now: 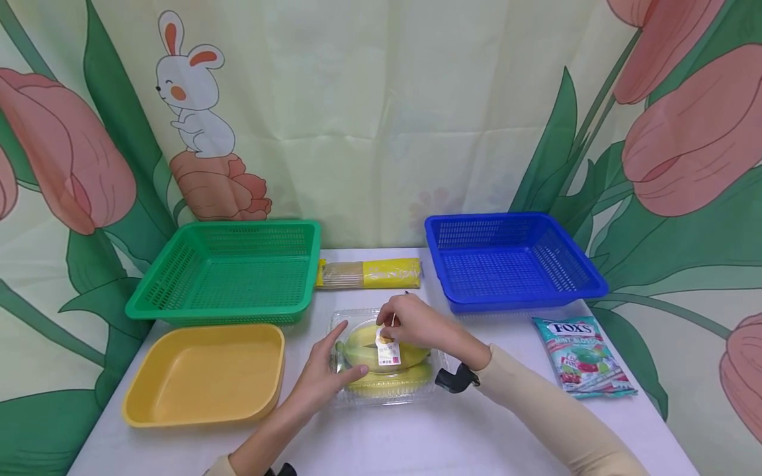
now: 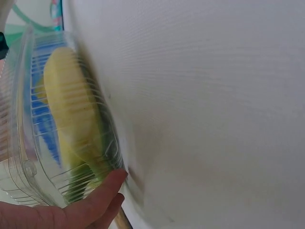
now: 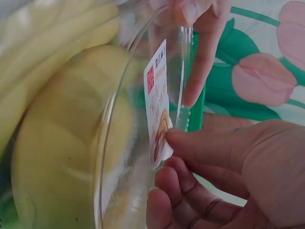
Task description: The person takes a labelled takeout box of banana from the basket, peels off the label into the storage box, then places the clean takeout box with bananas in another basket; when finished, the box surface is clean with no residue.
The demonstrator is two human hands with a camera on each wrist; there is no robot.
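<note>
While my left hand (image 1: 324,378) steadies the near-left side of the one clear plastic box (image 1: 385,390) with fingers spread and thumb laid along its front edge, my right hand (image 1: 417,324) pinches the single price label (image 1: 387,350) on its lid between thumb and forefinger, the label's upper edge already lifted off the plastic. That box sits near the middle of the white table (image 1: 417,443), just right of the one yellow tray (image 1: 205,373), and I count two yellow-green bananas (image 1: 363,347) inside it, one lying on the other. Two mesh baskets stand at the far side: a green basket (image 1: 229,271) on the left and a blue basket (image 1: 512,259) on the right, with one yellow packet (image 1: 369,273) lying between them. One bag of Fox's sweets (image 1: 583,357) lies at the right, well apart from my hands.
</note>
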